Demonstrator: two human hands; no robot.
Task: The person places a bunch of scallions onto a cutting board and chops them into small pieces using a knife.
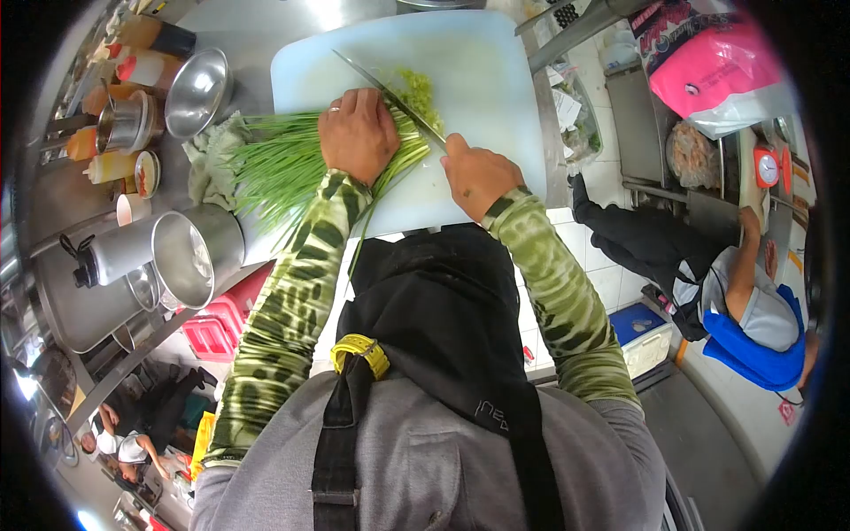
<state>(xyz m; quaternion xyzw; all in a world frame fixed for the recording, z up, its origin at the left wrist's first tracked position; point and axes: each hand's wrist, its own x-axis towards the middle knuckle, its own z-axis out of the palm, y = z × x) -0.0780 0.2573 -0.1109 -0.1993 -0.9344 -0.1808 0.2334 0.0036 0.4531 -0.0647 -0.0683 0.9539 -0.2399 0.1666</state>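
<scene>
A bundle of long green stalks (279, 164) lies across the white cutting board (496, 80), its leafy ends hanging past the board's left edge. My left hand (358, 133) presses down on the bundle near its cut end, fingers curled around it. In my right hand (481, 177) is the handle of a knife (390, 96), closed in my fingers. The blade slants up and left, just right of my left hand, between the bundle and a small heap of chopped green pieces (418, 93).
A crumpled cloth (212, 159), a steel bowl (199, 93), a steel pot (197, 257) and sauce bottles (146, 69) stand left of the board. A pink bag (717, 75) is at upper right. One person (744, 301) is at the right; others are at lower left.
</scene>
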